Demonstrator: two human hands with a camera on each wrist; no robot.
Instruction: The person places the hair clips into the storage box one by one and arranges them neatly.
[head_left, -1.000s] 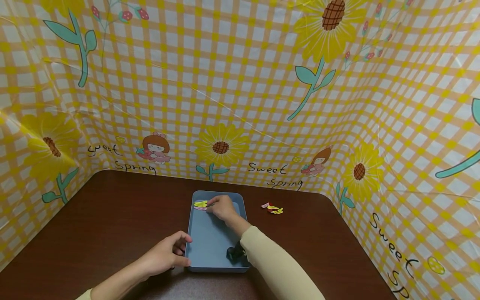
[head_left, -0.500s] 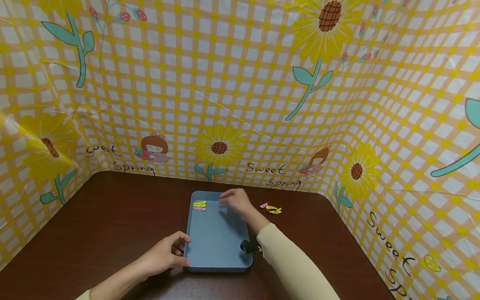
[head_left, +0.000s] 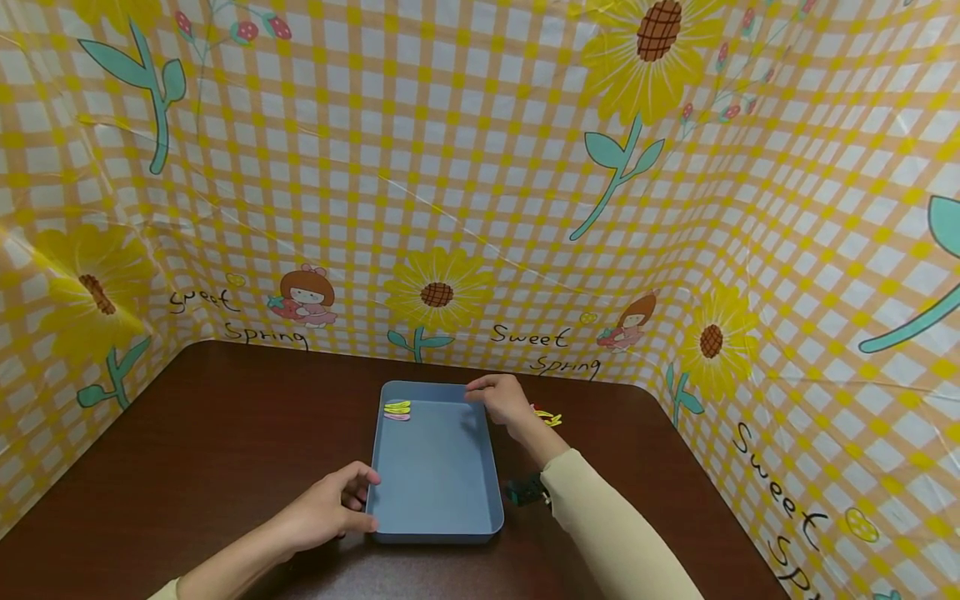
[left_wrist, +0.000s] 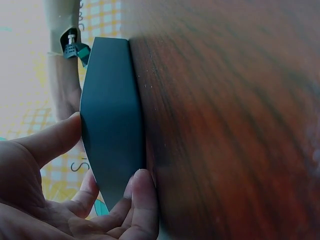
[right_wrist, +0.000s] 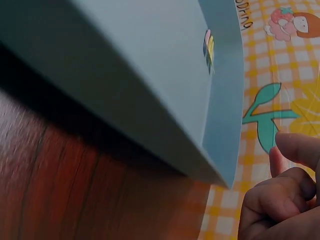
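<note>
A blue-grey rectangular tray (head_left: 431,475) lies on the table. Three snap hair clips (head_left: 397,410), two yellow and one pink, lie side by side in its far left corner. My left hand (head_left: 326,508) holds the tray's left side; in the left wrist view its thumb is at the rim and fingertips reach the lower edge of the outer wall. Over the tray's far right corner is my right hand (head_left: 504,402), with nothing between thumb and index finger and the other fingers loosely bent. Beyond it, partly hidden by that hand, lie more hair clips (head_left: 552,418).
The dark brown wooden table (head_left: 247,417) carries the tray and clips. A checked, sunflower-printed cloth (head_left: 442,208) hangs along the back and both sides. A small dark camera (head_left: 525,490) is on my right wrist.
My right hand has moved from the clips in the tray rightward to the far right corner, leaving the three clips lying in place. My left hand has stayed at the tray's side.
</note>
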